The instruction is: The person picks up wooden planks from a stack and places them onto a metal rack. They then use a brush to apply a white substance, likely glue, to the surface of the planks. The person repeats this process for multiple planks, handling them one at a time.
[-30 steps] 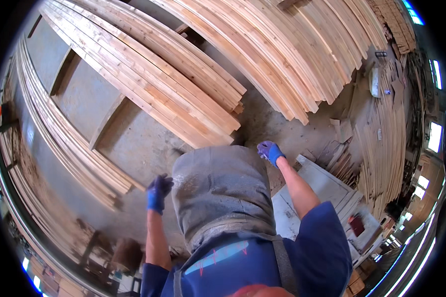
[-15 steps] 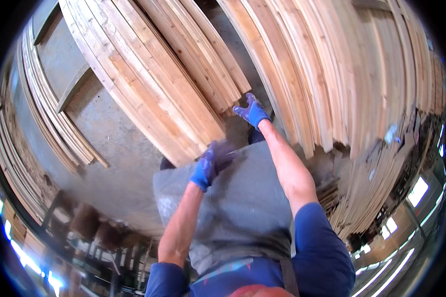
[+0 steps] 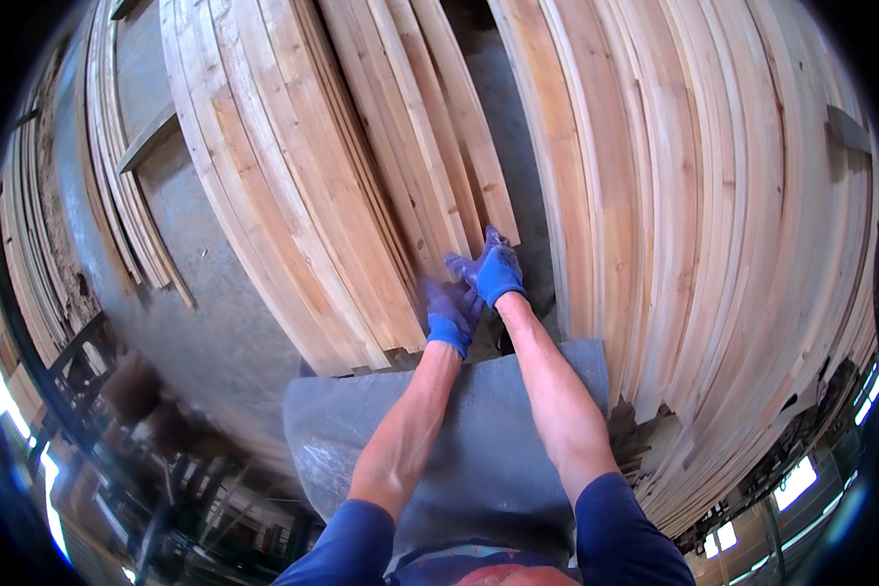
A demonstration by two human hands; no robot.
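My right hand [image 3: 496, 270], in a blue and purple work glove, is at the near end of the middle stack of wooden boards [image 3: 400, 146]. Its thumb and fingers lie around the end of a narrow wooden board [image 3: 446, 186]; the glove partly hides the grip. Close on its left, my left hand [image 3: 449, 311], gloved the same way, is just below the ends of these boards. Motion smears its fingers, so I cannot tell whether they touch wood. A grey apron [image 3: 439, 430] spreads below both forearms.
A wide stack of boards [image 3: 293, 195] lies left of the middle stack. Many long boards [image 3: 654, 195] fill the right side. Thin strips [image 3: 132, 195] lie farther left over a grey surface [image 3: 230, 264]. Dark machinery [image 3: 156, 400] stands at lower left.
My left hand has moved right and up, from over the apron to beside my right hand. The right hand has closed in around a board end. The view has shifted.
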